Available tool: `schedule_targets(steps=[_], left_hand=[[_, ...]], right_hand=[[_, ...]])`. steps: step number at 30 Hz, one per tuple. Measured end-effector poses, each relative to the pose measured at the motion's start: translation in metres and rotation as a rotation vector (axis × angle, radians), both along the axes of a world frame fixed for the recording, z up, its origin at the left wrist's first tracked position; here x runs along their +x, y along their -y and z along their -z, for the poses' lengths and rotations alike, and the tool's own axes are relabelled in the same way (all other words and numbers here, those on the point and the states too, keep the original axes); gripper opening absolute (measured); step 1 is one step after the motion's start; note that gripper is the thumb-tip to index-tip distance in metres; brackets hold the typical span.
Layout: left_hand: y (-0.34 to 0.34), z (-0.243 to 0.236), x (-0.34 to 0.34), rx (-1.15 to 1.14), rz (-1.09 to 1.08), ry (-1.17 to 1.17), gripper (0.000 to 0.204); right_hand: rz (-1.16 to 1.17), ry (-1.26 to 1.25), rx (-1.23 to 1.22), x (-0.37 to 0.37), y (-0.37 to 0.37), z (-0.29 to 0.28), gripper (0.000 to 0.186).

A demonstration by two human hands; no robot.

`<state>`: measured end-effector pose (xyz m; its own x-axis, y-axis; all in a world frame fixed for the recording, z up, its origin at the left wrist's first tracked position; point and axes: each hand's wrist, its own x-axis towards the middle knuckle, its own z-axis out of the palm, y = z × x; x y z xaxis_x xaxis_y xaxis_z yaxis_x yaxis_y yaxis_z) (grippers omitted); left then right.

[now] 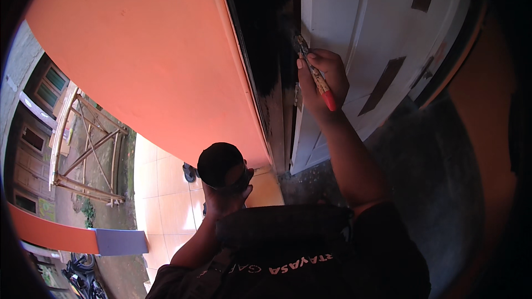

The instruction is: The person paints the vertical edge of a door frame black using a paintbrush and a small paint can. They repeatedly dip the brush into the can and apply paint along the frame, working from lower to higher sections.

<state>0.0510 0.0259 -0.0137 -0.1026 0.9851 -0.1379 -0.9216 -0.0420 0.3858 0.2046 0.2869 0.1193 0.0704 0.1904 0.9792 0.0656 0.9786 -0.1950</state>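
My right hand [331, 75] is closed around a paintbrush [322, 89] with a worn, paint-specked handle and a red end. Its dark bristles point up and away from me, at the edge of a door frame [265, 39]. The frame is black over its upper part, while bare brownish patches show lower down. Held low near my chest, a round container [220, 161] with a dark inside rests in my left hand [226, 202], fingers wrapped round it. I cannot tell how full the container is.
Right of the frame stands a white panelled door [335, 16] with dark inset strips. An orange wall [149, 55] fills the left side. Below are glossy tiles [169, 180] with dark footwear [189, 173]. Outside are a bamboo trestle [88, 185] and a motorbike [83, 277].
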Motion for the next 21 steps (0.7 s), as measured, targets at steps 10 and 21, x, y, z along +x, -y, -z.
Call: schedule_targets(steps=[10,21], left_hand=[[0.002,0.009,-0.002,-0.050,-0.031,0.110,0.065],[0.001,0.020,0.008,0.045,0.006,0.160,0.066]], right_hand=[[-0.018,0.242,-0.164,0.029,0.023,0.081,0.023],[0.170,-0.012,0.190,0.003,-0.016,-0.074,0.018]])
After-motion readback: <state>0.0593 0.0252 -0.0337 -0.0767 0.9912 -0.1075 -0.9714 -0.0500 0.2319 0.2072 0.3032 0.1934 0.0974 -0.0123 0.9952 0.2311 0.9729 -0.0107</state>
